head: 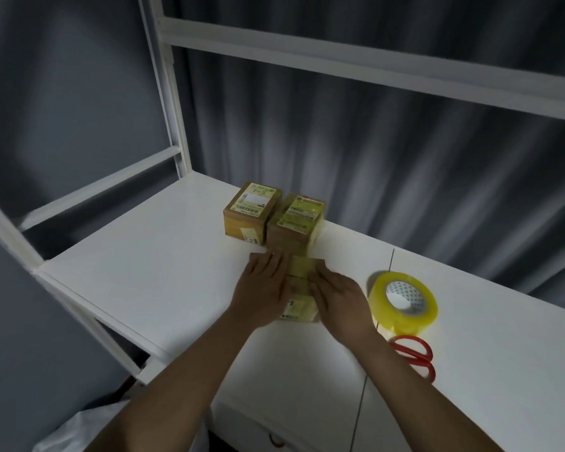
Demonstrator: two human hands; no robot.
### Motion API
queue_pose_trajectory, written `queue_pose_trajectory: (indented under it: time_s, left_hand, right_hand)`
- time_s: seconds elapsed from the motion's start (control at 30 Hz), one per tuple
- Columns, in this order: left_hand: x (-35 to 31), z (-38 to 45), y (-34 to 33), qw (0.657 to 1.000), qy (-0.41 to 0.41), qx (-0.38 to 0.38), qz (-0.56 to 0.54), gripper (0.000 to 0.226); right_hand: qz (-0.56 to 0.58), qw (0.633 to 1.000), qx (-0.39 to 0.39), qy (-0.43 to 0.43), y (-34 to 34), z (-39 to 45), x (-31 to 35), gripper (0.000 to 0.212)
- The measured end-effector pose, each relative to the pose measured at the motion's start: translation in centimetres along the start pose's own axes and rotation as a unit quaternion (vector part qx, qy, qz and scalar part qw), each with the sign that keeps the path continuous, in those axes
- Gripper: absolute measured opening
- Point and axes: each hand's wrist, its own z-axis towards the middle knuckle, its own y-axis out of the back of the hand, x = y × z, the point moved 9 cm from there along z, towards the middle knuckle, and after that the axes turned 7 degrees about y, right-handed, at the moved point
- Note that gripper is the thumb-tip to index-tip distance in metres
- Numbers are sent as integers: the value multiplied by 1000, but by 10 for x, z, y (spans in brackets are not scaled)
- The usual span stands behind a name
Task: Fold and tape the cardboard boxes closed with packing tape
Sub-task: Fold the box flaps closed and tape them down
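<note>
Three cardboard boxes: one (299, 282) just left of the tape roll (403, 300), two (250, 210) (299, 220) behind it. One pair of scissors (415, 355) in front. Two hands (263, 288) (338, 300).

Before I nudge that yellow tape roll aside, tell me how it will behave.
The tape roll lies flat on the white table, so it should slide rather than roll. Its glossy side looks slippery to pinch. It looks thickly wound, so probably heavy for its size. The red scissors lie close beside it.

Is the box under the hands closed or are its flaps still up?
Closed: the box shows a flat top with both hands pressing flat on it, no flap raised.
</note>
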Motion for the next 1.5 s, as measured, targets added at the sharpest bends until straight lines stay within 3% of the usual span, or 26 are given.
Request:
queue_pose_trajectory:
  time_s: [0.13, 0.23, 0.3, 0.37, 0.4, 0.47, 0.53, 0.6, 0.73, 0.87, 0.97, 1.07, 1.17, 1.3, 1.5]
  left_hand:
    - [2, 1, -4, 1000, 8, 18, 2, 55]
    - [7, 1, -8, 998, 17, 56, 10, 68]
    - [7, 1, -10, 998, 10, 68, 10, 87]
    - [9, 2, -11, 996, 6, 84, 28, 94]
    - [9, 1, -13, 994, 4, 97, 40, 93]
    - [10, 1, -18, 993, 2, 102, 57, 90]
    - [8, 2, -19, 992, -8, 101, 69, 89]
    - [4, 2, -20, 992, -16, 100, 75, 88]
    - [-5, 1, -15, 994, -16, 86, 69, 87]
    - [-7, -1, -8, 994, 28, 100, 32, 109]
    - [-5, 2, 0, 989, 73, 123, 37, 124]
    - [-20, 6, 16, 988, 85, 126, 7, 104]
    - [-66, 5, 41, 990, 12, 93, -106, 80]
    - [-123, -3, 71, 959, -44, 69, -270, 59]
    - [-132, -20, 93, 962, -57, -69, -259, 47]
  right_hand:
    - [8, 999, 35, -10, -12, 4, 4, 43]
    - [166, 981, 62, -78, -11, 4, -8, 38]
    - [251, 954, 33, -160, 0, -11, -30, 31]
    - [175, 965, -17, -196, 20, -34, -60, 41]
    - [115, 970, -3, -215, 24, -46, -76, 52]
    - [2, 951, 144, -273, 14, -77, -105, 67]
    - [-62, 901, 295, -311, 2, -110, -126, 68]
    - [-75, 895, 328, -294, 4, -117, -132, 58]
    - [-68, 912, 290, -282, 16, -108, -132, 49]
    - [85, 934, 114, -328, 35, -105, -121, 46]
    - [212, 923, 0, -322, 58, -100, -99, 39]
    - [281, 903, -12, -324, 64, -97, -79, 42]
    - [321, 891, -14, -320, 66, -94, -66, 43]
    - [333, 895, -17, -295, 71, -91, -55, 43]
    - [333, 900, -38, -280, 83, -85, -49, 42]
